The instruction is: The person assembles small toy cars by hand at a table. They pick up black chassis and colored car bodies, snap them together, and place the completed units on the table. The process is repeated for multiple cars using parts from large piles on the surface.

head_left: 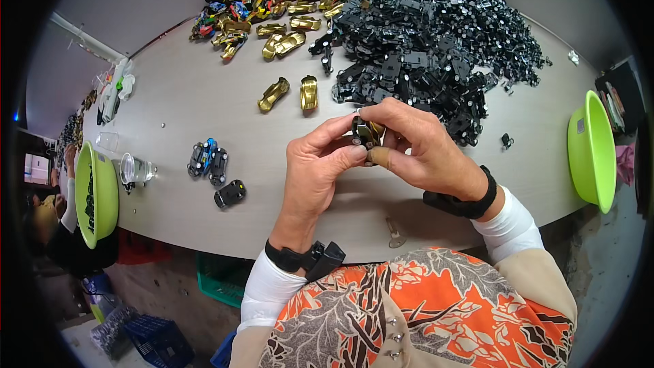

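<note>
Above the middle of the table, a small toy car [368, 133] with a gold body and a dark underside is held in both hands. My left hand [312, 167] pinches one end with thumb and fingertips. From the other side my right hand [421, 142] grips it, partly hiding the gold body; a tan wrap covers that thumb. Just beyond the hands, two gold toy cars [308, 93] lie on the table. Behind my right hand spreads a heap of black car bases with wheels [402, 71]. Left of my left hand sit several dark and blue toy cars [217, 165].
More gold and coloured toy cars [238, 17] lie at the back left. Small wheel parts [470, 10] are piled at the back right. Green basins stand at the right [579, 143] and left [109, 191], beside a clear cup [136, 169]. Another person's hand [70, 155] shows far left.
</note>
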`<state>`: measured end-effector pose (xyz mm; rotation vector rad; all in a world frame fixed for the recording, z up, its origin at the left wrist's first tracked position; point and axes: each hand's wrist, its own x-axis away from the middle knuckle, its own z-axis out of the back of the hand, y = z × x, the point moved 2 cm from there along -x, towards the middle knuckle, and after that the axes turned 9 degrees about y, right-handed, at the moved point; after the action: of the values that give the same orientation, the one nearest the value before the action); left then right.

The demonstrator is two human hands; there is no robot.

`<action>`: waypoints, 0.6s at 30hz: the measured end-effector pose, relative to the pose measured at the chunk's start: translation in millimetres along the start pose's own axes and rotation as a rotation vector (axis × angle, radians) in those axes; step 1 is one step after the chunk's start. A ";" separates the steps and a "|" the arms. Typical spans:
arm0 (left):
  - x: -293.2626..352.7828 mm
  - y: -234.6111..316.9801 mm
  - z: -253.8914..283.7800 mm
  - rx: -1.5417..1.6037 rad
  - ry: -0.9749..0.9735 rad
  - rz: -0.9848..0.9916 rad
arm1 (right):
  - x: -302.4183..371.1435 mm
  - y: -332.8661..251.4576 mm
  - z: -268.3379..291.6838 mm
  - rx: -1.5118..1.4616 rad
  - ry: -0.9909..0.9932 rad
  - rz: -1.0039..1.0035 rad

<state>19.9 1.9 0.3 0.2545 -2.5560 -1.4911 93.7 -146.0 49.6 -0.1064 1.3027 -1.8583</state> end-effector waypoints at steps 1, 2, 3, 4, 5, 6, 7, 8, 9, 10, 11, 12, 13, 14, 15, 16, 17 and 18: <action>0.0 0.1 -0.5 -0.019 0.001 -0.026 | -0.4 0.5 -0.5 0.006 0.014 0.039; 0.0 0.2 -1.0 -0.038 0.001 -0.051 | -0.7 0.8 -0.8 0.013 0.027 0.079; -0.2 -0.1 -1.8 -0.040 -0.002 -0.060 | -0.8 1.2 -0.4 0.016 0.017 0.089; -0.4 -0.6 -2.6 -0.043 -0.006 -0.069 | -0.9 1.7 0.4 0.020 0.008 0.100; -0.6 -0.7 -3.5 -0.045 -0.010 -0.078 | -1.1 2.2 1.0 0.023 -0.001 0.110; -0.2 -0.8 -3.8 -0.065 -0.007 -0.075 | -1.6 3.3 0.7 0.027 0.009 0.122; 0.1 -0.7 -4.4 -0.084 -0.005 -0.072 | -2.0 4.5 0.5 0.031 0.020 0.134; 0.5 -0.9 -4.8 -0.104 -0.004 -0.069 | -1.9 5.8 0.2 0.036 0.031 0.145; 1.2 -2.1 -5.3 -0.115 -0.006 -0.072 | -0.7 8.4 -1.2 0.009 0.067 0.111; 2.2 -3.9 -5.5 -0.126 -0.008 -0.076 | 0.7 11.3 -4.2 -0.017 0.103 0.077; 3.1 -5.1 -6.0 -0.138 -0.011 -0.079 | 1.4 12.8 -5.4 -0.043 0.139 0.043; 3.8 -5.9 -6.2 -0.148 -0.025 -0.063 | 1.2 13.2 -5.3 -0.045 0.144 0.013; 4.5 -5.9 -5.6 -0.158 -0.039 -0.047 | 1.0 13.6 -4.9 -0.047 0.149 -0.017; 4.5 -6.1 -5.4 -0.168 -0.052 -0.030 | 1.0 14.4 -4.0 -0.050 0.155 -0.048; 4.8 -5.6 -5.1 -0.182 -0.060 -0.022 | 0.8 15.8 -2.6 -0.049 0.139 -0.039; 4.9 -5.3 -4.9 -0.196 -0.068 -0.013 | 0.5 18.5 0.5 -0.049 0.124 -0.031; 4.9 -4.9 -4.5 -0.209 -0.075 -0.004 | 0.4 20.2 2.5 -0.048 0.109 -0.023; 4.3 -5.3 -2.3 -0.193 -0.083 0.012 | 0.0 21.5 2.9 -0.183 0.083 -0.133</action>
<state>16.6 -3.5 -2.9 0.1537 -2.4459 -1.7634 107.6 -150.4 33.5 -0.2194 1.5557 -1.8674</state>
